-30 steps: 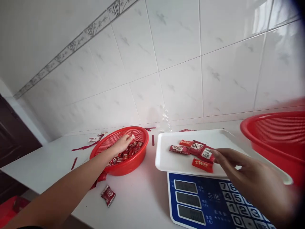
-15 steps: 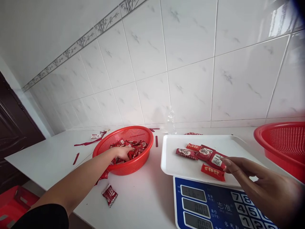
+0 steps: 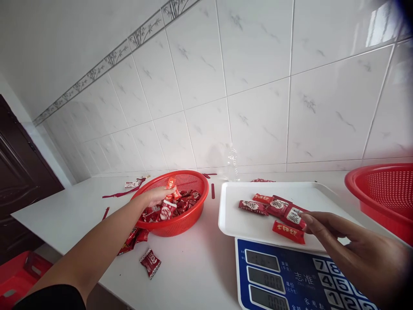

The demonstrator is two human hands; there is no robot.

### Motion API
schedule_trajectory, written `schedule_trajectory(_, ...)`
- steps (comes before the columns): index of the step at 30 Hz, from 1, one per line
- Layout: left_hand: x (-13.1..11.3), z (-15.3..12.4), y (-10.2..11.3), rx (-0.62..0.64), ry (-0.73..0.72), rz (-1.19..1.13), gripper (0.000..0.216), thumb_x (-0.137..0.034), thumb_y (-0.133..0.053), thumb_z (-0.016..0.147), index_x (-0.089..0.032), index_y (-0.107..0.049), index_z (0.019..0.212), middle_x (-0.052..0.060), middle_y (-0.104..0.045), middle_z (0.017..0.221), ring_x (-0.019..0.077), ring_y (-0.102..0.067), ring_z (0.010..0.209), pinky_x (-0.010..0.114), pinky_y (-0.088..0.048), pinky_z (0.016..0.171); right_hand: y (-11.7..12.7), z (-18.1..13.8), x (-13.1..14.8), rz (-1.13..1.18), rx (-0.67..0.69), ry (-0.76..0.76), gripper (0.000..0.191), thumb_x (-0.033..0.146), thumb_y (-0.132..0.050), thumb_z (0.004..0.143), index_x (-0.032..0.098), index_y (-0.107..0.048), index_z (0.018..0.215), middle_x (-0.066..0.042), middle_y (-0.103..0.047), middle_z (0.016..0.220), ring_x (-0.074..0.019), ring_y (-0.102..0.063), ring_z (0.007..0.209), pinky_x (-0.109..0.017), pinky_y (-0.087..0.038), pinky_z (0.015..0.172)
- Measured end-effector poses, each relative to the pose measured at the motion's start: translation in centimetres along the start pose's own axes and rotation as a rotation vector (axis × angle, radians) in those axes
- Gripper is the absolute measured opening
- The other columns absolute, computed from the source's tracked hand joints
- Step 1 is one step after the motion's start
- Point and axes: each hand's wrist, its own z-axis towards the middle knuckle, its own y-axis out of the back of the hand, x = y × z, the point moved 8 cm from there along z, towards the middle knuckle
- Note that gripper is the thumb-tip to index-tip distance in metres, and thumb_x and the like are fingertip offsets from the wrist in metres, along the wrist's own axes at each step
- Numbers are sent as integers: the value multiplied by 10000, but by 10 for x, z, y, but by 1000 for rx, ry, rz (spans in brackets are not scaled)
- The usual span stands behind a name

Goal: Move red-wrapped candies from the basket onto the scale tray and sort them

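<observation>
Candy [image 3: 170, 184] pinched in left hand [image 3: 157, 196] fingers, lifted above red basket [image 3: 180, 224] of sweets; light, crinkly, slippery wrapper, best gripped mid-body. Right hand [image 3: 348, 245] loosely curled, fingertips touching a packet [image 3: 294, 216] on the scale tray [image 3: 245, 228], beside the basket on the table [image 3: 193, 271].

Head camera, one view only.
It looks forward and down across the desk [image 3: 193, 267] toward the tiled wall [image 3: 258, 86], close in; right edge seems blurred.
</observation>
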Motion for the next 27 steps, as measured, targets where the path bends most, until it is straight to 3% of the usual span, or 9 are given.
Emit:
schedule_trajectory(2, -1, -1, -2, 38, 13, -39, 646, -702, -736, 585, -200, -649, 980, 148, -605, 1291, 295, -565, 1170, 336, -476, 849, -2, 4, -4, 1, 19, 18, 454, 672, -482, 755, 279, -701, 817, -30, -696, 663, -196, -591, 475, -312, -423, 480)
schedule_trajectory(5, -5, -1, -5, 87, 10, -87, 672, -689, -775, 532, -186, -630, 953, 149, -628, 1237, 277, -600, 1111, 332, -486, 845, -4, 9, -10, 4, 44, 50, 482, 706, -514, 714, 276, -718, 791, -39, -707, 652, -186, -573, 425, -298, -429, 434)
schedule_trajectory(9, -10, -1, -3, 48, -33, -130, 608, -609, -840, 495, -197, -588, 864, 90, -676, 1049, 227, -614, 1036, 301, -481, 833, -3, 10, -10, 19, 36, 61, 495, 718, -485, 744, 283, -719, 784, -31, -696, 621, -183, -564, 409, -292, -425, 423)
schedule_trajectory(15, -31, -6, -12, 6, -130, -162, 538, -602, -804, 563, -187, -508, 736, -33, -567, 665, 131, -565, 631, 264, -431, 612, 2, 7, 7, 28, 42, 142, 429, 627, -501, 790, 258, -719, 812, -31, -709, 642, -170, -569, 431, -273, -428, 443)
schedule_trajectory(19, -74, -20, -47, 85, -236, -213, 473, -620, -698, 692, -188, -520, 770, -24, -575, 688, 115, -530, 594, 253, -385, 561, 10, 4, 20, 88, -18, 167, 423, 564, -455, 842, 225, -696, 763, -21, -687, 619, -156, -558, 457, -265, -424, 477)
schedule_trajectory(24, -132, -51, -121, 267, -342, -201, 381, -546, -639, 788, -172, -623, 854, 35, -648, 792, 141, -558, 668, 289, -436, 642, 10, 4, 25, 106, 5, 141, 413, 540, -445, 874, 217, -679, 767, -28, -681, 628, -160, -576, 527, -256, -396, 482)
schedule_trajectory(27, -151, -67, -163, 343, -353, -131, 390, -537, -653, 780, -179, -684, 934, 81, -698, 886, 220, -617, 811, 338, -470, 702, 11, 4, 24, 113, 7, 130, 419, 545, -435, 886, 220, -672, 768, -25, -680, 635, -161, -578, 545, -253, -385, 485)
